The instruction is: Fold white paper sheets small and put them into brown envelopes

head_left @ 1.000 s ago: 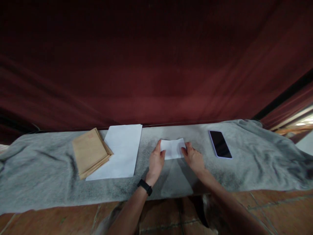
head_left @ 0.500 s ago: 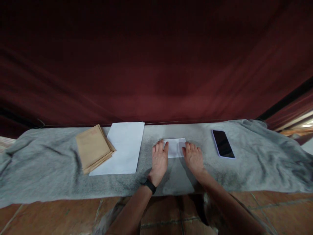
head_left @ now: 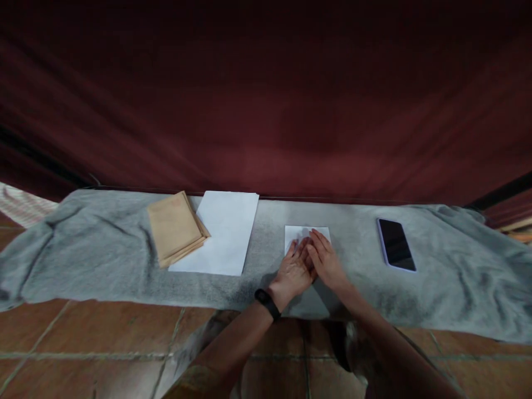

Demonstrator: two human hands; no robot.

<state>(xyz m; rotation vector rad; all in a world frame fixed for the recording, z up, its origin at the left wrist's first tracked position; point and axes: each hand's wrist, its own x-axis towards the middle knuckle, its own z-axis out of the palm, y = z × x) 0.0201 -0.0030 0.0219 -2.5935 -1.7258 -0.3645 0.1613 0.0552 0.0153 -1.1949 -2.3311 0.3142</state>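
With the left hand (head_left: 292, 272) and right hand (head_left: 327, 261) laid together, fingers outstretched, on the small paper (head_left: 292, 233) beneath them, pressure is best spread evenly so the sheet is kept from slipping.

No text can be read.
A reddish mark (head_left: 167, 208) on the tan paper envelopes (head_left: 174, 230) is too faint; the small white rectangular paper (head_left: 292, 233) right of the envelopes shows no legible letters.

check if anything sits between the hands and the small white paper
Nothing visible does: the left hand and right hand lie over the small white paper; the phone lies off right, the brown paper stack left.
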